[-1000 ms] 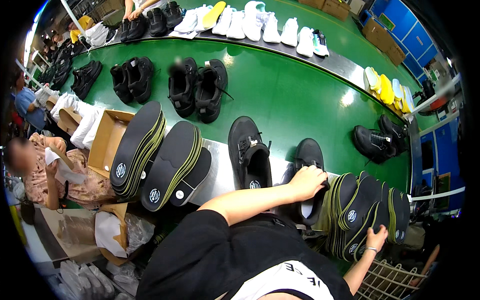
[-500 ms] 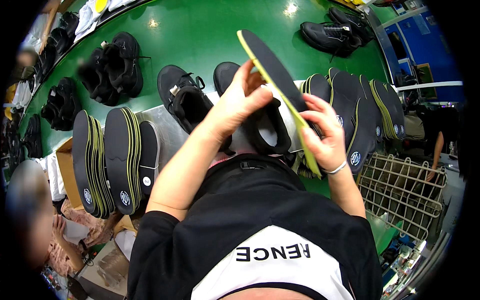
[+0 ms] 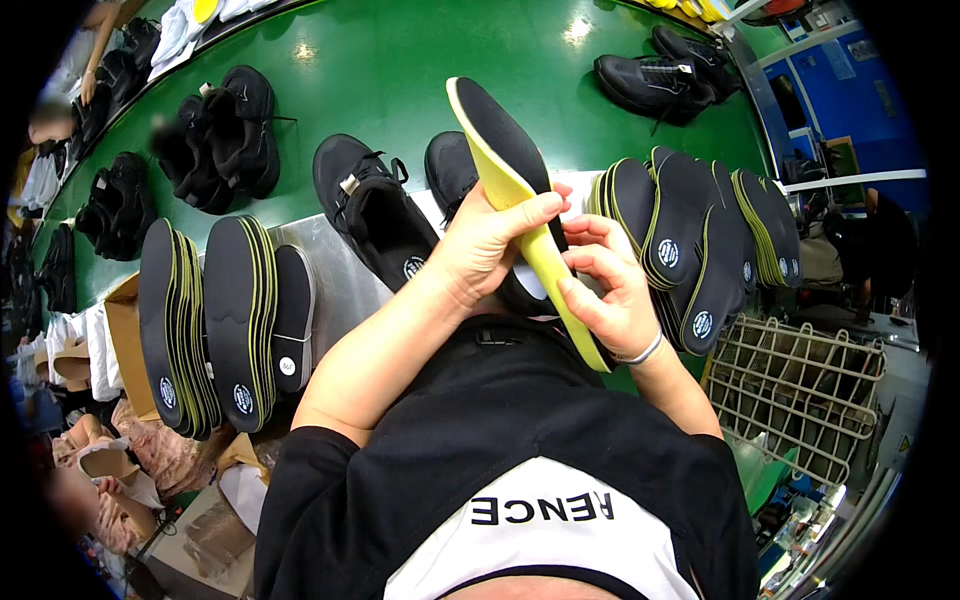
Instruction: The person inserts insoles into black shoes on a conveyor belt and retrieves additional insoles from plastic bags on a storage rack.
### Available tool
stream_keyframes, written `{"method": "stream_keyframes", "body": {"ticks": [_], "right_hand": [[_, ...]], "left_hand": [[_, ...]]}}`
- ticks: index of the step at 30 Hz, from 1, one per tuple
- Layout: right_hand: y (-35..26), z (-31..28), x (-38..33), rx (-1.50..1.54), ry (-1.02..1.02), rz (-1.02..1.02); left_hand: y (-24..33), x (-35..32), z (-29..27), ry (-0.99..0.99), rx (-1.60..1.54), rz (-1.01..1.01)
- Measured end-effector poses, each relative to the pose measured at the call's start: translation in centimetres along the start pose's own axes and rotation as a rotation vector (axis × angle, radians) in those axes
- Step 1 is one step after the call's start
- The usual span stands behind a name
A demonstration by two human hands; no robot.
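I hold a long insole [image 3: 505,165], black on top with a yellow-green underside, tilted up in front of my chest. My left hand [image 3: 490,245] grips its middle from the left. My right hand [image 3: 610,290] pinches its lower edge near the heel. Behind the insole, on the green conveyor belt [image 3: 420,70], stand two black shoes [image 3: 385,210], the right one mostly hidden by my hands. A stack of black insoles [image 3: 700,240] stands on edge just right of my right hand.
More insole stacks [image 3: 225,320] stand on edge at the left. Black shoes [image 3: 225,130] sit in pairs farther along the belt, another pair [image 3: 660,75] at the far right. A wire basket [image 3: 800,385] is at the lower right. Cardboard boxes [image 3: 125,340] and a seated person are at the left.
One second ago my left hand reached to a shoe on the belt and my right hand hung low. Now both hands hold one insole raised in front of me.
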State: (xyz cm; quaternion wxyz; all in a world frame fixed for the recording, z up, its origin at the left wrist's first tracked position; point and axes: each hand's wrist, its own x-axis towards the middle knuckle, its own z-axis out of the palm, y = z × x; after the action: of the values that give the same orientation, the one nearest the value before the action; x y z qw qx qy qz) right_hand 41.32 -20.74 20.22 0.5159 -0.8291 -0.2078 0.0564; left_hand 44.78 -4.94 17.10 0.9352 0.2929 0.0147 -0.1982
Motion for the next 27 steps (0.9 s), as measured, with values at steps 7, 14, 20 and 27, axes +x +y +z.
{"method": "stream_keyframes", "body": {"ticks": [7, 14, 20, 27], "right_hand": [[0.4, -0.5, 0.3, 0.027, 0.021, 0.182], [0.6, -6.8, -3.4, 0.329, -0.001, 0.620], [0.5, -5.9, -4.2, 0.153, -0.327, 0.805], [3.9, 1.0, 2.1, -0.675, -0.515, 0.470]], "left_hand": [[-2.1, 0.0, 1.3, 0.008, 0.312, 0.157], [-3.7, 1.3, -3.9, 0.040, 1.825, 0.496], [-3.4, 3.4, -5.0, 0.247, 1.554, 0.402], [-2.2, 5.5, -8.0, 0.189, 1.309, 0.200]]}}
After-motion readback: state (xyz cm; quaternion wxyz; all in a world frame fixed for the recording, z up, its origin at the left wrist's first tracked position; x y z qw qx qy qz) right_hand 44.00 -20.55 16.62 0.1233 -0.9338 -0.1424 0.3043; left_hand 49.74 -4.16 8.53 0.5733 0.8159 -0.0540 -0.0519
